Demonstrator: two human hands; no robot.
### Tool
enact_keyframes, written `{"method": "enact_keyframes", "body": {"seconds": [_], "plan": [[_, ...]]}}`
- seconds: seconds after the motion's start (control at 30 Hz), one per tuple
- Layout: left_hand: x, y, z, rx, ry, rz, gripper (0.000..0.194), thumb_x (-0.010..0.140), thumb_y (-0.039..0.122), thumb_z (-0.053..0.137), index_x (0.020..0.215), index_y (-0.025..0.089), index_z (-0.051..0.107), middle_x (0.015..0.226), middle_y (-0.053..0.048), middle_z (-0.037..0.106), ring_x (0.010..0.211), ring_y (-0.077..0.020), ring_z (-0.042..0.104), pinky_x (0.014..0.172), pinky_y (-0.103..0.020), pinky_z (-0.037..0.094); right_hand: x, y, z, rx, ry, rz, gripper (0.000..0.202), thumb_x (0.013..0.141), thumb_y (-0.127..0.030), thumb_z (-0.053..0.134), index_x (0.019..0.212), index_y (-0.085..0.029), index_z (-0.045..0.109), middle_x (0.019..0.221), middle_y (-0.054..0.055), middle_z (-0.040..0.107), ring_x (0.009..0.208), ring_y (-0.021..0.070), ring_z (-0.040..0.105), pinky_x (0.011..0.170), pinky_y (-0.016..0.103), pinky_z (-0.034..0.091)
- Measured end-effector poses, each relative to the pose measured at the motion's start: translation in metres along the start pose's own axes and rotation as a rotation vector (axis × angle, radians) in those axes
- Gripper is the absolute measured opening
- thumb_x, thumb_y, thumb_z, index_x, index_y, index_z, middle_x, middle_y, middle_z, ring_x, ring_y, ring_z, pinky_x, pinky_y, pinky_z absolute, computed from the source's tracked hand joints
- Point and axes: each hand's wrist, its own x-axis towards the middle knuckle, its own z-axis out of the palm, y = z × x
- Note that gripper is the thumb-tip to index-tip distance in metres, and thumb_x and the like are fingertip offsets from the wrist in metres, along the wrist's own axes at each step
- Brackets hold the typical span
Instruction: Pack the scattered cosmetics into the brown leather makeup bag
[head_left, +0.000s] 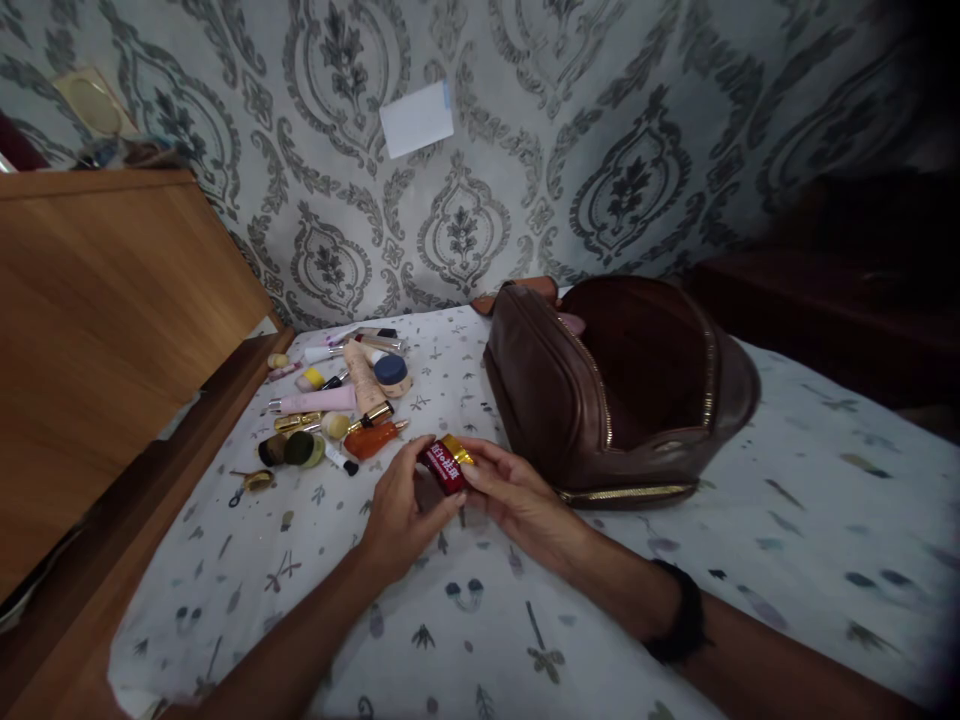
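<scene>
Bag lies right of cosmetics; wall behind, contact unclear.

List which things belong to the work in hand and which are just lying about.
In the work:
small red item, held by left hand and right hand
probably the open brown bag and loose cosmetics

Just about:
white card
wooden cabinet
</scene>
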Motion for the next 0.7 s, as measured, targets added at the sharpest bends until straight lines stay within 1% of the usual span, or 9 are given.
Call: {"method": "enact_keyframes", "body": {"seconds": [0.13,0.23,0.33,0.43,0.57,0.7], "plan": [[-0.002,-0.002,0.001,0.104,0.037,0.109,0.058,0.082,0.043,0.072,0.131,0.022,0.048,0.125,-0.012,0.064,0.115,-0.0281,0.062,0.099,-0.043,0.049,0.001,0.001,0.001,0.000,0.011,-0.030,0.044,0.072,-0.040,0.085,0.110,-0.023,0.070,0.112,0.005,0.072,0.102,0.0169,0.067,0.088,0.029,0.052],[-0.003,-0.001,0.000,0.148,0.045,0.165,0.056,0.083,0.039,0.070,0.131,0.021,0.047,0.123,-0.012,0.064,0.114,-0.0275,0.062,0.097,-0.043,0.050,0.001,0.000,0.002,-0.012,0.009,-0.051,0.049,0.068,-0.040,0.088,0.110,-0.022,0.070,0.112,0.005,0.073,0.102,0.0177,0.067,0.095,0.032,0.050],[-0.002,-0.001,0.001,0.137,0.063,0.139,0.059,0.083,0.038,0.070,0.132,0.019,0.045,0.126,-0.014,0.062,0.116,-0.0287,0.062,0.097,-0.044,0.050,0.003,-0.001,0.002,-0.084,0.004,-0.113,0.057,0.065,-0.038,0.089,0.116,-0.023,0.068,0.116,0.006,0.071,0.109,0.0202,0.066,0.103,0.037,0.046],[-0.001,0.000,0.002,0.081,0.051,0.084,0.060,0.082,0.038,0.069,0.132,0.017,0.044,0.128,-0.016,0.062,0.118,-0.0296,0.061,0.099,-0.046,0.049,0.005,-0.005,0.003,-0.228,-0.019,-0.218,0.060,0.065,-0.038,0.089,0.119,-0.024,0.067,0.121,0.007,0.070,0.116,0.0222,0.062,0.108,0.041,0.043],[-0.001,0.002,0.002,0.006,0.035,0.024,0.060,0.081,0.038,0.069,0.132,0.018,0.044,0.128,-0.015,0.062,0.118,-0.0291,0.061,0.101,-0.046,0.048,0.005,-0.011,0.006,-0.413,-0.071,-0.305,0.059,0.069,-0.040,0.085,0.122,-0.023,0.065,0.123,0.008,0.068,0.117,0.0244,0.062,0.104,0.042,0.046],[-0.003,0.002,0.002,-0.040,0.028,0.014,0.057,0.083,0.040,0.067,0.131,0.018,0.046,0.128,-0.014,0.063,0.116,-0.0287,0.063,0.099,-0.045,0.050,-0.002,-0.018,0.011,-0.595,-0.033,-0.363,0.061,0.069,-0.039,0.083,0.125,-0.020,0.065,0.118,0.009,0.069,0.110,0.0248,0.063,0.098,0.041,0.049]]}}
